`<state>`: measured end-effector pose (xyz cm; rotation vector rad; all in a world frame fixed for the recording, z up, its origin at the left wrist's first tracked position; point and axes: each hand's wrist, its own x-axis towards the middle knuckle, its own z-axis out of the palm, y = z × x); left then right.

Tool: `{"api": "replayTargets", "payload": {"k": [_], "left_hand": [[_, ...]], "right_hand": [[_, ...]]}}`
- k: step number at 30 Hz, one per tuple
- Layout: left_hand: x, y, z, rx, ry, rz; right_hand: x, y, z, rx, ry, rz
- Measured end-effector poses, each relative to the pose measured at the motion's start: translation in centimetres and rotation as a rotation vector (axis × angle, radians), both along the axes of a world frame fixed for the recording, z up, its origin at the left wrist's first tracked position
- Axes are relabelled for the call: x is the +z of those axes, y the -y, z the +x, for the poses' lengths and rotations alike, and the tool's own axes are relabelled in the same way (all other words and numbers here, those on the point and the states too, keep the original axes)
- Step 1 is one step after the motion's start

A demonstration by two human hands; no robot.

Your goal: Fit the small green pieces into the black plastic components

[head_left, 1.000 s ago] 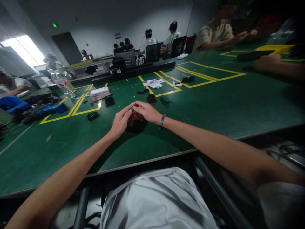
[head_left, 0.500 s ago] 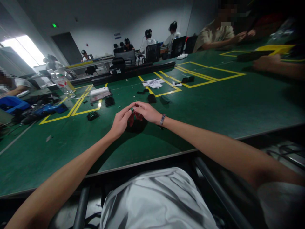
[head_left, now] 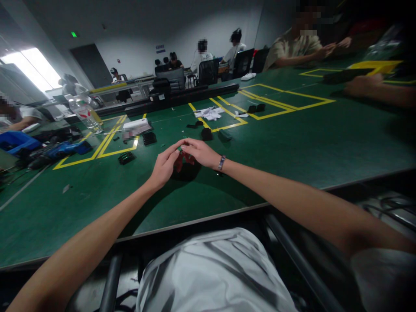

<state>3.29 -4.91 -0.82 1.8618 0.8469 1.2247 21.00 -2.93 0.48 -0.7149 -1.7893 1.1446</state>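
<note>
My left hand (head_left: 164, 164) and my right hand (head_left: 202, 152) meet above the green table (head_left: 208, 195), fingertips and thumbs close together. A small green piece (head_left: 179, 148) shows between the thumbs; most of it is hidden, so its kind cannot be made out. Both hands are closed around it. To the left of them lies a black block with green in it (head_left: 126, 157). Beyond my fingers are a black ribbed block (head_left: 149, 138), another black block (head_left: 206, 134) and a dark green block (head_left: 224, 135).
White paper scraps (head_left: 209, 113) lie farther back. A white device (head_left: 136, 125), a clear bottle (head_left: 85, 115), a blue power tool (head_left: 68, 147) and a blue bin (head_left: 17, 143) are at the left. A co-worker's hand (head_left: 365, 84) rests at the right. Yellow tape marks the table.
My hands have hardly moved and keep the same closed pose. At the far right, a seated person's hands have shifted slightly.
</note>
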Motion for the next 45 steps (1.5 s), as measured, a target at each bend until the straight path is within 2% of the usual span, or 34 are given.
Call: {"api": "replayTargets", "payload": {"k": [14, 45], "left_hand": [[0.23, 0.25, 0.03, -0.017, 0.009, -0.039], [0.06, 0.1, 0.02, -0.029, 0.0, -0.014]], "right_hand": [[0.08, 0.0, 0.08, 0.003, 0.002, -0.01], [-0.3, -0.41, 0.26, 0.028, 0.01, 0.02]]}}
